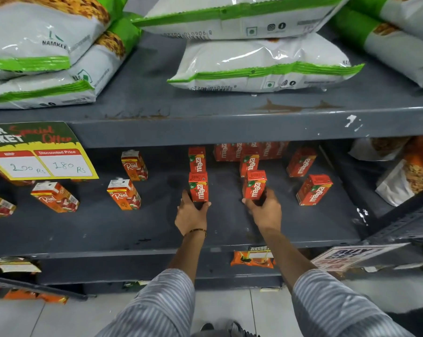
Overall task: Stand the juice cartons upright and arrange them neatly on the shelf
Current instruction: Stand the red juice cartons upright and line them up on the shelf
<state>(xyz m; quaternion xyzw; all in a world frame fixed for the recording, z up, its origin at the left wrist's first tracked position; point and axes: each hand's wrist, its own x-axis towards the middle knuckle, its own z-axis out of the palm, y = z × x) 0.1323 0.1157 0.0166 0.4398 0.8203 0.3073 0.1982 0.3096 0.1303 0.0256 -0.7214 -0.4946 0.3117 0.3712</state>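
Striped sleeves [162, 302] lead to both hands: left hand [192, 212] and right hand [264, 210] each clasp an upright Maaza carton [198, 187], [255, 188], tilted cartons [313, 189] lying right of the right-hand grip.

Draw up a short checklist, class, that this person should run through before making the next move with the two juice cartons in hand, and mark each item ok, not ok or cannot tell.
1. Left hand grips the base of its red carton: ok.
2. Right hand grips its red carton: ok.
3. Both held cartons upright: ok, though the right one leans slightly.
4. Held cartons lined up with the cartons behind them: ok, roughly.
5. Bare shelf around the hands: ok.
6. Orange cartons at the left all standing: not ok, one lies tipped.
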